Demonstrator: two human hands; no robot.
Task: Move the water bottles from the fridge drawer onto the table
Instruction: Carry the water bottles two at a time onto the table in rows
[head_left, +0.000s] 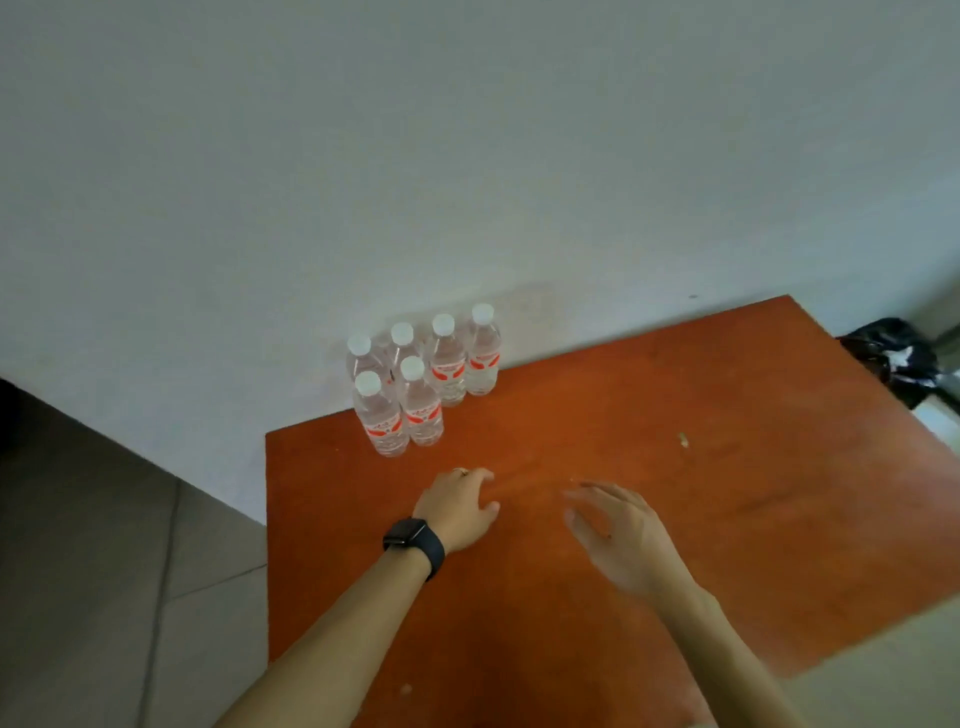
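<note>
Six water bottles (423, 382) stood clustered on the bench (701, 545), just beyond my left hand (457, 506). It and my right hand (618, 540) were empty, fingers loose. Between loads, I judged; next, reach into the fridge drawer again.

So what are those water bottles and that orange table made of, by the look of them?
The water bottles look like thin clear plastic: see-through, glossy walls, with white caps, probably plastic too, and red-and-white labels. The table shows a smooth, fairly matte reddish-brown top with faint streaks. It could be painted wood or laminate; I cannot tell which.
</note>
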